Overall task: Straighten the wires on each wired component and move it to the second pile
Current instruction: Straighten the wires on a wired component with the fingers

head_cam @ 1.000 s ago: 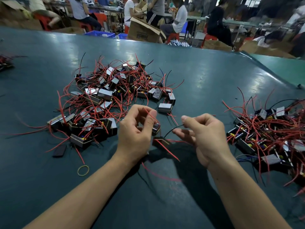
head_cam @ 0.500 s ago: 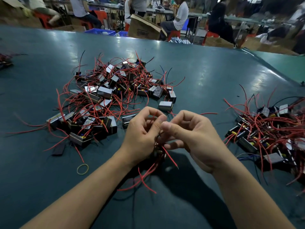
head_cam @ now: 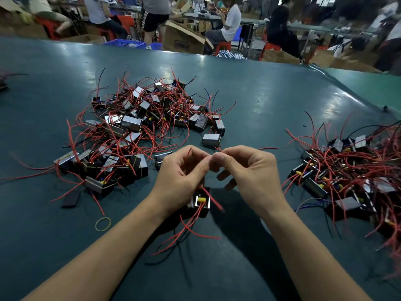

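On the left of the green table [head_cam: 249, 88] sprawls the unsorted pile [head_cam: 138, 127], its red leads splayed every way, with a rubber band [head_cam: 103, 224] lying loose in front of it. Just right of that, the left hand [head_cam: 182, 181] curls around the wired component [head_cam: 200, 202], holding the small block low near the wrist, probably so its leads hang free. The right hand [head_cam: 249, 177] meets it fingertip to fingertip, thumb and forefinger pinching a red wire [head_cam: 219, 149], seemingly to draw it straight. Well apart on the right lies the second pile [head_cam: 351, 181], likely kept within easy reach for dropping the piece.
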